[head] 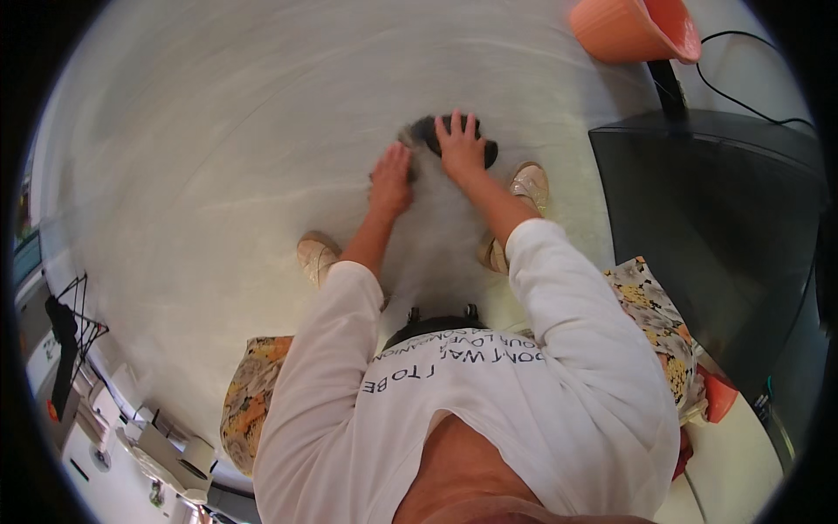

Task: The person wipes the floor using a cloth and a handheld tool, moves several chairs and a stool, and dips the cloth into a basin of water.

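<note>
My right hand (pixel 461 147) lies palm down on a dark, soft-edged object (pixel 491 154), its fingers spread across the top and its thumb hidden. What that object is stays unclear. A blurred greyish tuft (pixel 407 135) shows at its left end. My left hand (pixel 391 180) is close by on the left, blurred, with fingers close together. A little dark material (pixel 412 174) peeks out beside it, and I cannot tell whether the hand grips it. Both hands are low over the pale floor (pixel 275 150), between my sparkly shoes (pixel 317 254).
A large black cabinet-like object (pixel 707 203) stands at the right. Behind it are an orange plastic bucket (pixel 622 33) and a looping black cable (pixel 733 95). Below me is a black base (pixel 435 323) with casters (pixel 471 311). Black metal hanger-like frames (pixel 82 314) appear at far left.
</note>
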`<state>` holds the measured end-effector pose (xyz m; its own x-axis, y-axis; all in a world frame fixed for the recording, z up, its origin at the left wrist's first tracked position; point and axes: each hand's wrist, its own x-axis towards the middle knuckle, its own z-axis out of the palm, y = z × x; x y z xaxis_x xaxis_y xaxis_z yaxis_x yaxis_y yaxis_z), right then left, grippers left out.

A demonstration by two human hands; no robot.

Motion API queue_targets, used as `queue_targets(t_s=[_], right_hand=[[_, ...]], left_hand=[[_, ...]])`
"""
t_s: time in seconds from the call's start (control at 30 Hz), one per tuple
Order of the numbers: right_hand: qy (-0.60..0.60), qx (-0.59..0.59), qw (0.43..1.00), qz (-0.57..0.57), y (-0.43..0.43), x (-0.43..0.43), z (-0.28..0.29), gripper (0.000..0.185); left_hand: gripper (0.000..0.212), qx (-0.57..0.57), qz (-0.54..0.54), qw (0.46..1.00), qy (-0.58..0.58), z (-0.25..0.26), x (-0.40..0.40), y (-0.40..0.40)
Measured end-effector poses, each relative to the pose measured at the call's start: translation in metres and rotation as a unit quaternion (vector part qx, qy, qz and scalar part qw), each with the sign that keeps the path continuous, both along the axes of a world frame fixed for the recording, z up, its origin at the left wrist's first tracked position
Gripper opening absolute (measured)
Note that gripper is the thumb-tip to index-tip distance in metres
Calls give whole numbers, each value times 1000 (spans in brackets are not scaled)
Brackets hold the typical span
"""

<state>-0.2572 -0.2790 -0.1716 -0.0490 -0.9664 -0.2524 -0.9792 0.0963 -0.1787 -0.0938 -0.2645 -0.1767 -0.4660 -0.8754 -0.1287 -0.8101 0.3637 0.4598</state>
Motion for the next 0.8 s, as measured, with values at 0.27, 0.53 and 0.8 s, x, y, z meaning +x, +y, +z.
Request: queue_targets(t_s=[0.27,0.53,0.8], right_hand=[[-15,26,997,66,121,32,22,51],[-59,31,997,49,163,49,28,43],[-288,-26,940,-182,183,32,74,33]], left_hand=[[59,40,-81,991,-102,23,14,115],[30,106,-139,983,-59,49,38,129],[34,120,-85,985,89,98,26,123]])
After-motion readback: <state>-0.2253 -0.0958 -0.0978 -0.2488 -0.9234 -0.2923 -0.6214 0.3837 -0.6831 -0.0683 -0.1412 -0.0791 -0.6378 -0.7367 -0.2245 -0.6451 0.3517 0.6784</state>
